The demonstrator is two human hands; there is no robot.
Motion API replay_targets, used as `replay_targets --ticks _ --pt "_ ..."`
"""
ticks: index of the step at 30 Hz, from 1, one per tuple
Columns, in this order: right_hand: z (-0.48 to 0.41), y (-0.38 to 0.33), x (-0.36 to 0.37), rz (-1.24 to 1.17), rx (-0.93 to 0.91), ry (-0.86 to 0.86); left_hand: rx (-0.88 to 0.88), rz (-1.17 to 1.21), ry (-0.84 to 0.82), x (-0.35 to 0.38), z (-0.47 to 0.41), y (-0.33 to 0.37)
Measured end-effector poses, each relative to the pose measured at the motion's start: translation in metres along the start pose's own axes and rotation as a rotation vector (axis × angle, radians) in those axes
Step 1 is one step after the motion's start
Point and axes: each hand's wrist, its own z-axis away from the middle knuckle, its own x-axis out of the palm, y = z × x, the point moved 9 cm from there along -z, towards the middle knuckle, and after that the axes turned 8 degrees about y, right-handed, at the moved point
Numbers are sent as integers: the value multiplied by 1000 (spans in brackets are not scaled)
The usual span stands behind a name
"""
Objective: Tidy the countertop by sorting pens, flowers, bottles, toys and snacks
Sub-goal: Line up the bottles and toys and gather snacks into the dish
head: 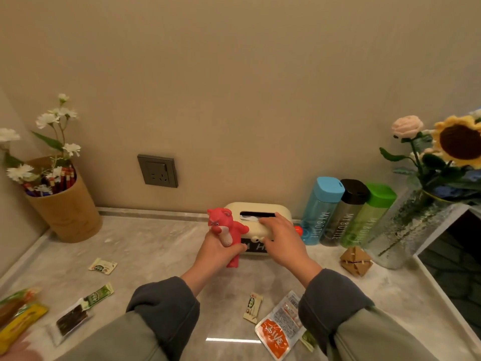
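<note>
My left hand (221,252) grips a pink bear toy (226,229) upright just left of the cream tissue box (234,208) at the back wall. My right hand (282,239) rests on top of that box, fingers spread near its slot; whether it grasps anything is unclear. An orange-tipped object (299,229) peeks out behind the right hand. Three bottles, blue (321,209), black (343,212) and green (367,217), stand in a row right of the box. Snack packets lie on the counter: orange (276,337), small cream (253,307), green-ended (80,311).
A brown cup (65,207) with pens and white flowers stands at the back left. A glass vase (406,225) with knitted flowers sits at the right, a wooden puzzle toy (355,260) before it. A wall socket (158,171) is behind. More snacks (18,316) lie far left.
</note>
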Motion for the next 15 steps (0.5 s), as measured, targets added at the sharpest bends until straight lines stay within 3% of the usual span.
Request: replay_targets --ticks 4,7,11,15 --pt "1 -7 -8 -59 0 68 -20 -4 29 -7 0 -7" --pt "-1 -31 -16 -290 26 133 -11 -60 101 -24 0 -12" --pt "-4 -94 2 -567 -14 -59 -9 -115 149 -52 6 -18" --pt "-2 -152 37 -399 -119 -248 -10 -197 171 -88 10 -28"
